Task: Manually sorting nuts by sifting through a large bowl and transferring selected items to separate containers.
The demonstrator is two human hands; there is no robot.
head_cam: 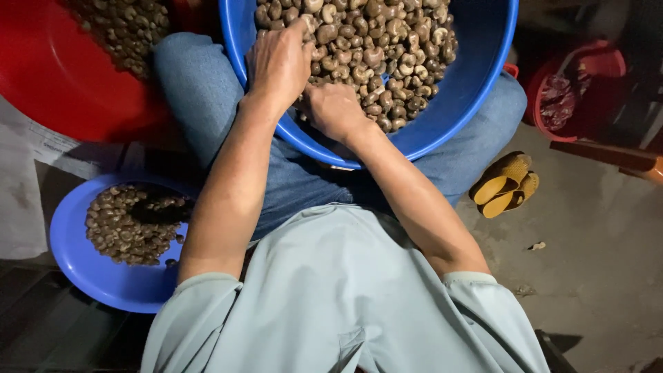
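Raw nuts [387, 48] heaped in the big blue basin [476, 90] on my lap. Left hand [278, 63] curled, digging into the pile; right hand [333, 110] closed, probably pinching one nut. Best to lift few, keep wrists low over the rim

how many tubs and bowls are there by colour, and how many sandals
blue basins: 2 - the big blue basin on the lap, the smaller blue basin on the floor
red basin: 1
red bucket: 1
yellow sandals: 2
total: 6
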